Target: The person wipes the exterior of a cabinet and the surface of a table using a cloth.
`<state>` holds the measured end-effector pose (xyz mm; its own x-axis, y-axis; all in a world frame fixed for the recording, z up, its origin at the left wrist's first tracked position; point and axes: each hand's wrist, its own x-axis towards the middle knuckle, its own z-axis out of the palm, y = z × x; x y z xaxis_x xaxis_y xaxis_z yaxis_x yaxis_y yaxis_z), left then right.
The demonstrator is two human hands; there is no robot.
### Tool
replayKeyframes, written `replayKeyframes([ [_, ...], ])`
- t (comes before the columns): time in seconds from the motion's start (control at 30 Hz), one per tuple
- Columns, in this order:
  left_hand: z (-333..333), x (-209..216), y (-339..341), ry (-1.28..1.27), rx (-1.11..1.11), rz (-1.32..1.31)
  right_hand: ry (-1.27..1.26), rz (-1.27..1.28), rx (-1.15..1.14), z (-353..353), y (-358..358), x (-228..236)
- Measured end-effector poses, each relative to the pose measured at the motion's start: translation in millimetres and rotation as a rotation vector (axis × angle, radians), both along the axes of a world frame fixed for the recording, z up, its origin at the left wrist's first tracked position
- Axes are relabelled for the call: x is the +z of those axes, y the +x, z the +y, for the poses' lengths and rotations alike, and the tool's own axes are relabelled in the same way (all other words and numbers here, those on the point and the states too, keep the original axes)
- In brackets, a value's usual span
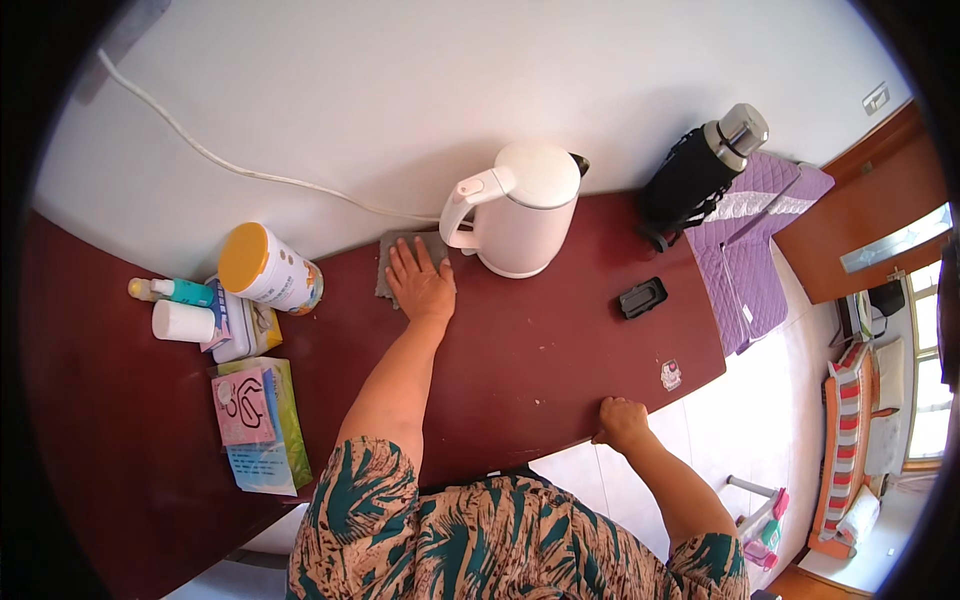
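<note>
My left hand (422, 285) lies flat on a grey cloth (385, 272) on the dark red tabletop (500, 360), its fingers spread. Just right of it stands a white electric kettle (525, 225), upright against the wall, its handle toward my hand. At the table's front edge on the right, my right hand (623, 422) is closed, fingers curled over the edge. A sticker (670, 375) shows on the tabletop beyond that hand.
A black-sleeved thermos (690, 180) and a small black tray (642, 298) are at the right. Leftward stand a yellow-lidded can (270, 268), a white bottle (183, 322), a teal-capped bottle (185, 291) and flat packets (262, 430). A white cord (240, 168) runs along the wall.
</note>
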<state>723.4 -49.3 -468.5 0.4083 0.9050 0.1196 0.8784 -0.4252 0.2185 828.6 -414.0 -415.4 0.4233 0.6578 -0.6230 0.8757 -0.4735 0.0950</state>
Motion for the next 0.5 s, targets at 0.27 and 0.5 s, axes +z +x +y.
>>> replayKeyframes([
  [0.27, -78.1, 6.1, -4.3, 0.017, -0.317, -0.036, 0.014, -0.026, 0.045, -6.1, 1.9, -5.2],
  [0.5, -188.4, 20.2, -30.0, -0.101, -0.730, -0.083, 0.089, 0.028, 0.147, -9.3, 12.5, -12.6],
])
